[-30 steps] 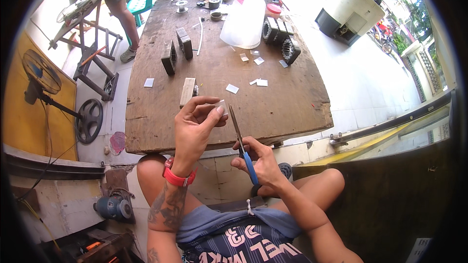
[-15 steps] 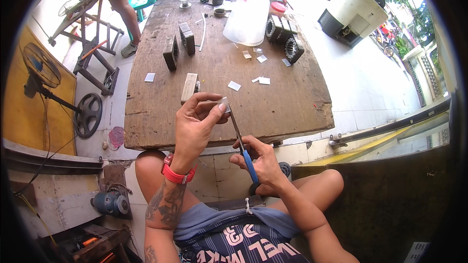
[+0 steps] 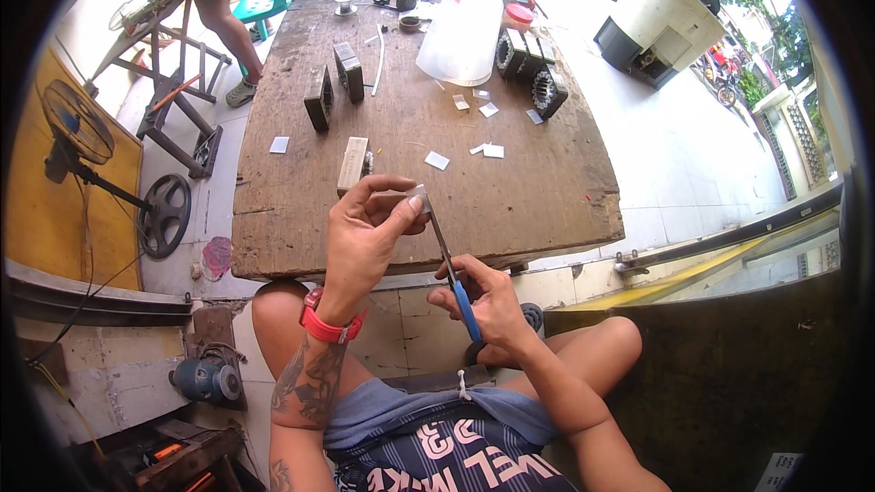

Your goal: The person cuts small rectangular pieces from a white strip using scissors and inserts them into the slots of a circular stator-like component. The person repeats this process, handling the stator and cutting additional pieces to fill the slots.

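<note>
My left hand (image 3: pixel 363 239) pinches a small pale sheet piece (image 3: pixel 418 191) between thumb and fingers, above the table's near edge. In my right hand (image 3: pixel 497 305) are scissors (image 3: pixel 466 308) with blue handles, their long blades reaching up to the piece's edge. Just beyond my left hand stands a small metal stator core (image 3: pixel 353 164), partly hidden by the fingers. Several cut pale pieces lie on the wood, among them one piece (image 3: pixel 437 160) in the middle and another (image 3: pixel 280 144) at the left.
On the wooden table (image 3: pixel 547 191) stand two dark cores (image 3: pixel 319 102) at left and a group of toothed cores (image 3: pixel 549 93) at right. A curled translucent sheet (image 3: pixel 462 41) lies farther back, near spools (image 3: pixel 345 4) and tools. A fan (image 3: pixel 77 118) and a person's leg (image 3: pixel 228 18) are at left.
My hands, the scissors and the pale piece hold almost the same position. Far off at the top right, a person with a bicycle has come further into view.
</note>
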Demonstrator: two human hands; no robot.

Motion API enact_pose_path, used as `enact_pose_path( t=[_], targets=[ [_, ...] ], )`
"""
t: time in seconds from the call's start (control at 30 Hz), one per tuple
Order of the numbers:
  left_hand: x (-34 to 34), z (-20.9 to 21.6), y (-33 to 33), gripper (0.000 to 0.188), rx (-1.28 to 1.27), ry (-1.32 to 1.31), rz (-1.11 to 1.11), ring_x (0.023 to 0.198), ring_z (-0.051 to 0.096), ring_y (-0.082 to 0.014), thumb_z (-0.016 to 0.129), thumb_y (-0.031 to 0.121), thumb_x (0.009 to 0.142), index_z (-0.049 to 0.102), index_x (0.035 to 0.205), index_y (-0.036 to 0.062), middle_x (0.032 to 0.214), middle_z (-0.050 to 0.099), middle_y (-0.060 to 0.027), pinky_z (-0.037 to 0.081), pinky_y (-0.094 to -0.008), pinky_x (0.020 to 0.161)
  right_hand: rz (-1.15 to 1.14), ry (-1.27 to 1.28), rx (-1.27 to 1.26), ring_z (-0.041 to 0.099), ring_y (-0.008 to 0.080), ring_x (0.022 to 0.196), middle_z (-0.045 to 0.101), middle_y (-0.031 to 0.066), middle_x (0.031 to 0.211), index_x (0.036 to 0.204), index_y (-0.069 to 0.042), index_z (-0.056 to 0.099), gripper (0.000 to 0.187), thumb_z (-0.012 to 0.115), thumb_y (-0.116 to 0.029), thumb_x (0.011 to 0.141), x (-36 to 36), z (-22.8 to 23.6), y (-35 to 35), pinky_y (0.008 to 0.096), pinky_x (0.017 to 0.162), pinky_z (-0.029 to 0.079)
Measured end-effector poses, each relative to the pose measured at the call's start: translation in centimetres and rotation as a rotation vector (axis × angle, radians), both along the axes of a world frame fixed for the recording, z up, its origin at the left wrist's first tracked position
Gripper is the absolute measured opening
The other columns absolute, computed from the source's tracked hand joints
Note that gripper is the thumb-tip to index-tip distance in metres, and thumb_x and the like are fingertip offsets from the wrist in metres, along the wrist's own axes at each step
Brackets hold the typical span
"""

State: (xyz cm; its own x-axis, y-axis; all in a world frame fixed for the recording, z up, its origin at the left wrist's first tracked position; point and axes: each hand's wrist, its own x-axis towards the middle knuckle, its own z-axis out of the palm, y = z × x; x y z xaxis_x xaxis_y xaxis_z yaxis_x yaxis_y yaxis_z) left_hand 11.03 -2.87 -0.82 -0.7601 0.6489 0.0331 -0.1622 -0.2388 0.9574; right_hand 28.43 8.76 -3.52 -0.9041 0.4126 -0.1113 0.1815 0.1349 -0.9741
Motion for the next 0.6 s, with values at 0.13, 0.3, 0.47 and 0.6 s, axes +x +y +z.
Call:
enact_pose_path(
  t=[0.13, 0.3, 0.47, 0.6],
  targets=[
    [0.6, 0.2, 0.2, 0.023, -0.001, -0.036, -0.051, 0.089, 0.076, -0.0160, 0.073, 0.008, 0.100, 0.069, 0.121, -0.0008, 0.097, 0.078, -0.0130, 0.064, -0.0310, 0.080, -0.021, 0.031, 0.036, 0.049, 0.0050, 0.062, 0.059, -0.0002, 0.068, 0.108, -0.002, 0.068, 0.041, 0.088, -0.033, 0.089, 0.0, 0.0, 0.1, 0.0252, 0.055, 0.040],
    [0.8, 0.2, 0.4, 0.023, -0.034, -0.043, -0.031, 0.085, 0.075, -0.0149, 0.075, 0.007, 0.099, 0.069, 0.120, 0.0009, 0.093, 0.078, -0.0116, 0.063, -0.0296, 0.077, -0.052, 0.012, -0.042, 0.051, 0.0038, 0.063, 0.061, -0.0010, 0.069, 0.107, -0.003, 0.069, 0.036, 0.088, -0.029, 0.091, -0.2, 0.3, 0.0, 0.0229, 0.054, 0.041],
    [0.7, -0.3, 0.4, 0.029, -0.534, 0.667, 0.125, 0.080, 0.074, -0.0208, 0.072, 0.008, 0.096, 0.070, 0.125, 0.0090, 0.098, 0.074, -0.0102, 0.059, -0.0328, 0.070, -0.209, 0.043, -0.096, 0.061, 0.0033, 0.067, 0.067, -0.0017, 0.076, 0.108, -0.004, 0.069, 0.034, 0.085, -0.030, 0.094, 0.2, 1.8, 2.0, 0.0197, 0.056, 0.052],
    [0.6, -1.1, 2.3, 0.036, -0.702, 1.147, 0.270, 0.088, 0.067, -0.0268, 0.066, 0.011, 0.098, 0.069, 0.133, 0.0141, 0.109, 0.064, -0.0092, 0.058, -0.0404, 0.073, -0.274, 0.116, -0.114, 0.061, 0.0032, 0.067, 0.068, -0.0003, 0.080, 0.111, -0.003, 0.067, 0.037, 0.084, -0.031, 0.095, 0.5, 2.5, 3.6, 0.0198, 0.057, 0.053]
  ],
)
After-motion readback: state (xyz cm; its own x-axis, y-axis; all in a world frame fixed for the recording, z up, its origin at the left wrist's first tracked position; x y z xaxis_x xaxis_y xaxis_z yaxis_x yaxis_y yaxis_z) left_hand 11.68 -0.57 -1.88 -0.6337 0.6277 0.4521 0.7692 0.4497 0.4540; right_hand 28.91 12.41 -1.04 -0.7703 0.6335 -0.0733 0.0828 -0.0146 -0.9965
